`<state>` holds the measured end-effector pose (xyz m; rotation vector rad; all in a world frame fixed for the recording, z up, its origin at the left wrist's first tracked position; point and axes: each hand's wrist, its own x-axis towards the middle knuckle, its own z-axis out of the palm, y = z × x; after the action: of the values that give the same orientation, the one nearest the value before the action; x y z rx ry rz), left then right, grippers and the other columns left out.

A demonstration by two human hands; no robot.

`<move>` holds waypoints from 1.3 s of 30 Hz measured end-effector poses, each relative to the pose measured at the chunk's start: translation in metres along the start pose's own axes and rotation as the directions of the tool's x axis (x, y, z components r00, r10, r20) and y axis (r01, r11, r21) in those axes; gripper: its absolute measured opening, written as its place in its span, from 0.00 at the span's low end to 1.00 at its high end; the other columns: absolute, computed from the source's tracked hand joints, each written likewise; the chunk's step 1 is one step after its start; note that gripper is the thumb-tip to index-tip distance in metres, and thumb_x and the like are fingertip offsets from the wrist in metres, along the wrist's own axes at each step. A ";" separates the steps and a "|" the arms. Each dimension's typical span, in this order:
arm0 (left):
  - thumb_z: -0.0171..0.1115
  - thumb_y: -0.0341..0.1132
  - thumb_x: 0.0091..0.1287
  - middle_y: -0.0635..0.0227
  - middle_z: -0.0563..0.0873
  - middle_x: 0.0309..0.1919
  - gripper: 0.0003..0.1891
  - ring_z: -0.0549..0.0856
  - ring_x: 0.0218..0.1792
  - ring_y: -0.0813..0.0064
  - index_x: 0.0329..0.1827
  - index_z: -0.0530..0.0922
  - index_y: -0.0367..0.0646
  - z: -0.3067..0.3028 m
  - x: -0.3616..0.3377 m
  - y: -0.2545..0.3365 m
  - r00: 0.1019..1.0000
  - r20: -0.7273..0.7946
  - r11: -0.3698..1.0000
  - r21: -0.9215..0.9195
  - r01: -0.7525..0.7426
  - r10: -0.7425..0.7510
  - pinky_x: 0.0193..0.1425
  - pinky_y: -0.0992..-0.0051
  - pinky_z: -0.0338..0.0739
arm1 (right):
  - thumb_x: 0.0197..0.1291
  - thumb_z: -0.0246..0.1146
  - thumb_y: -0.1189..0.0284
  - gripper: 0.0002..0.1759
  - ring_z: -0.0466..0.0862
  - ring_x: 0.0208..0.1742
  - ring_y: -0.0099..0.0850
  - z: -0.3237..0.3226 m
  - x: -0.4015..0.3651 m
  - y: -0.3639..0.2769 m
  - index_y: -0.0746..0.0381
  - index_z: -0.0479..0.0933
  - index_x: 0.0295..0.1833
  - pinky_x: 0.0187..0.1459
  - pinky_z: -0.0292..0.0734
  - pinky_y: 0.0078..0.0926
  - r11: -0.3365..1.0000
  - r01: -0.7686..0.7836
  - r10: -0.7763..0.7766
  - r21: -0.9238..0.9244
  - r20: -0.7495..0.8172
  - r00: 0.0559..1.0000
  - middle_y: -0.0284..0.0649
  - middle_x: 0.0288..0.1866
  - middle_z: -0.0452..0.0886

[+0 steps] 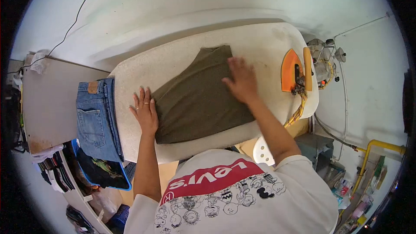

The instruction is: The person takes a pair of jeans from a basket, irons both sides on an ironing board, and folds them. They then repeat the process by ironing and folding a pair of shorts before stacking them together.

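A dark olive garment [197,97] lies spread and folded on the pale padded board [255,32], with faint creases across it. My left hand [146,109] rests flat, fingers spread, on the board at the garment's left edge; a ring shows on one finger. At the garment's right edge is my right hand [242,80], slightly blurred, its fingers apart and nothing held. An orange iron [291,71] with a tan handle rests at the board's right end, beyond my right hand.
Folded blue jeans [96,121] lie over the board's left end, beside a grey panel [56,104]. Yellow cords [297,115] trail from the iron. A metal boiler [320,60] stands at the right wall, above a yellow pipe [385,144]. Left below are shelves with clothes [54,171].
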<state>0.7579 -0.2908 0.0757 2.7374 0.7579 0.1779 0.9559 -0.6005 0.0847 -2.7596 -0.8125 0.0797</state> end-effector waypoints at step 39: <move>0.68 0.39 0.55 0.55 0.89 0.39 0.11 0.88 0.43 0.55 0.37 0.88 0.42 0.055 0.230 0.159 0.798 0.428 0.854 -0.483 -0.196 0.425 0.49 0.60 0.80 | 0.67 0.58 0.46 0.32 0.84 0.45 0.57 -0.095 0.070 -0.014 0.69 0.78 0.52 0.47 0.79 0.49 0.898 -0.378 0.356 0.224 0.132 0.925 0.60 0.41 0.84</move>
<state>1.0416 -0.3151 0.0830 2.3004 0.0778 -0.3013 1.0196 -0.5742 0.1817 -2.6456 -0.2633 0.3519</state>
